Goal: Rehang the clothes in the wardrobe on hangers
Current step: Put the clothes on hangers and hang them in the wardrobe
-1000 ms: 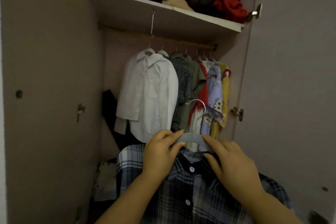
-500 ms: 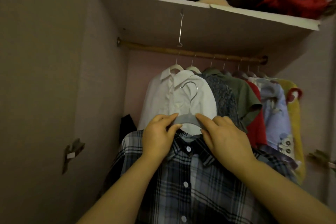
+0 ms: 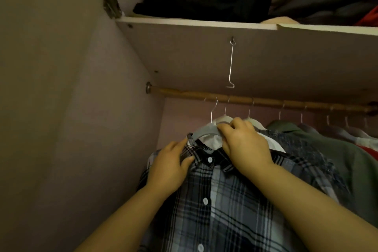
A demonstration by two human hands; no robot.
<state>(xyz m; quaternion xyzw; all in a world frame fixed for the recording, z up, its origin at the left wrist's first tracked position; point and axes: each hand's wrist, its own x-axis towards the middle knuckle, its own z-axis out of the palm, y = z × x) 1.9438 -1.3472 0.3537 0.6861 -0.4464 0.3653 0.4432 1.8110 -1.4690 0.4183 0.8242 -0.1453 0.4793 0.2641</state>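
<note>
The plaid shirt (image 3: 214, 200) hung on a grey hanger (image 3: 204, 132) just below the rail (image 3: 255, 101), near the rail's left end and in front of a white shirt (image 3: 212, 141). The hanger's hook (image 3: 212, 108) reached up to the rail; whether it sat over the rail could not be told. The left hand (image 3: 169, 168) pinched the plaid collar between thumb and fingers. The right hand (image 3: 245, 145) grasped the top of the hanger, its fingers curled over it. Further right along the rail hung a green shirt (image 3: 337, 149) and more clothes. Above the rail, a shelf (image 3: 204, 22) carried heaped clothes, and an S-hook (image 3: 231, 63) dangled from its underside.
</note>
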